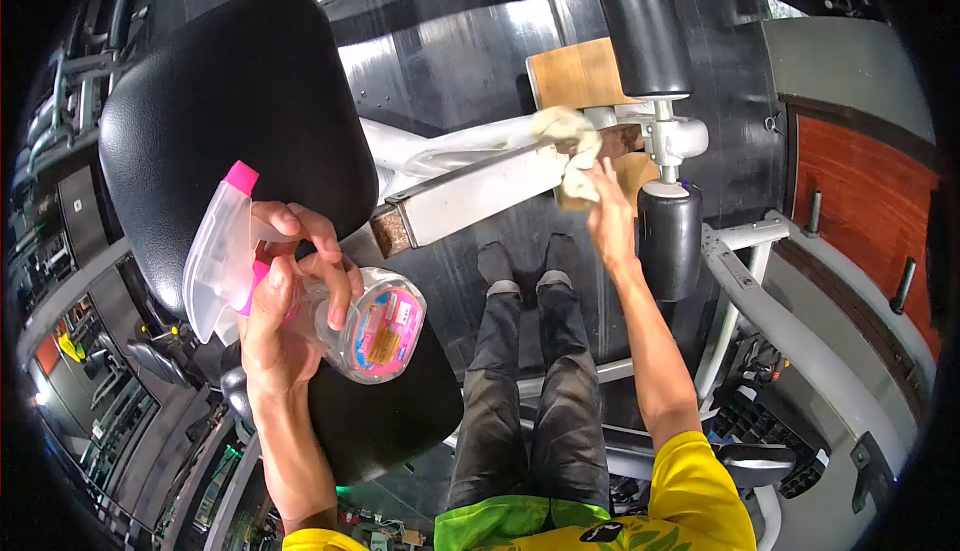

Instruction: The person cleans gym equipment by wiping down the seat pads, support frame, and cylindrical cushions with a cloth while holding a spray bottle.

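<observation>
My left hand [300,286] is wrapped round the neck of a clear spray bottle [365,296] with a pink nozzle and a pink-and-blue label. The bottle is tilted in front of the black padded seat [230,101] of a gym machine. Out to the right, my right hand [610,213] grips a crumpled pale cloth [570,141], slightly blurred. The cloth lies against the far end of the machine's white metal beam [480,196], where brown rust-like patches show. My right fingers are partly hidden behind the cloth.
Black foam rollers [645,36] sit on a metal post at the beam's far end, near wooden foot plates [580,73]. A second black pad [385,411] is below the bottle. White frame tubes [830,311] curve along the right. My feet stand on the dark floor below the beam.
</observation>
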The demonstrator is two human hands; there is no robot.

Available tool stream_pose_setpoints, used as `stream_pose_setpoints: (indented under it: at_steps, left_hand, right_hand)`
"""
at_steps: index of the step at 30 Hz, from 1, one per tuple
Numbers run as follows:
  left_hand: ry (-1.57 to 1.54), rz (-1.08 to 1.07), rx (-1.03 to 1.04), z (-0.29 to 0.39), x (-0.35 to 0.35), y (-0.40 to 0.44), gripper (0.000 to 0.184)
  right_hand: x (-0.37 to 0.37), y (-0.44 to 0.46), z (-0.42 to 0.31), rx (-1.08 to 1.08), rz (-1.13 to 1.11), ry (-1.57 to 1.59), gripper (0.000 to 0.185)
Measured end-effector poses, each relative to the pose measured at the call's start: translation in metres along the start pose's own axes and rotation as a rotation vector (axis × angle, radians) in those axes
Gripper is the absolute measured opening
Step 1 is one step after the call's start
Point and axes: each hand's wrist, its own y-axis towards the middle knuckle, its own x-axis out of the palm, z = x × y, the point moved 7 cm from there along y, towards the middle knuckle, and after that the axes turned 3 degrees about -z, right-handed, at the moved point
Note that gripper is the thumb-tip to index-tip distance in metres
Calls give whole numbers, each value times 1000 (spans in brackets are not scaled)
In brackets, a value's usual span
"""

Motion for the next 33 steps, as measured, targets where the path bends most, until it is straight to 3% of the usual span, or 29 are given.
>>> stream_pose_setpoints:
  at_steps: [3, 6, 10, 15, 17, 21, 24, 25, 26, 27, 29, 33]
  left_hand:
    - [16, -8, -6, 0, 1, 2, 39]
    - [21, -26, -10, 0, 3, 1, 39]
    - [2, -50, 8, 0, 4, 2, 37]
    - [-3, -45, 11, 0, 3, 2, 36]
    - [-13, -38, 10, 0, 3, 1, 37]
    - [13, -21, 9, 1, 3, 1, 39]
    - [64, -70, 37, 1, 10, 3, 30]
    - [74, -66, 40, 1, 10, 3, 30]
    - [85, -65, 45, 1, 10, 2, 30]
    - [85, -66, 42, 2, 10, 3, 30]
    - [45, -89, 53, 1, 11, 5, 29]
    - [12, -123, 54, 1, 11, 4, 28]
  right_hand:
    - [14, -1, -31, -83, 66, 87, 50]
    - [37, -2, -113, -212, 73, 293, 51]
    - [38, -7, -197, -515, -66, 416, 41]
    - [42, -9, -176, -695, -136, 21, 35]
    - [24, 1, -127, -574, -114, 182, 49]
    - [10, 8, -46, -197, -32, 19, 54]
    - [23, -3, -63, -92, 71, 163, 58]
    - [27, -5, -88, -88, 6, 232, 51]
    - [33, -10, -120, -203, 65, 194, 42]
    - [48, -18, -135, -303, 58, 380, 38]
    - [39, -27, -188, -449, -119, 261, 35]
    - [29, -24, -155, -623, -155, 25, 33]
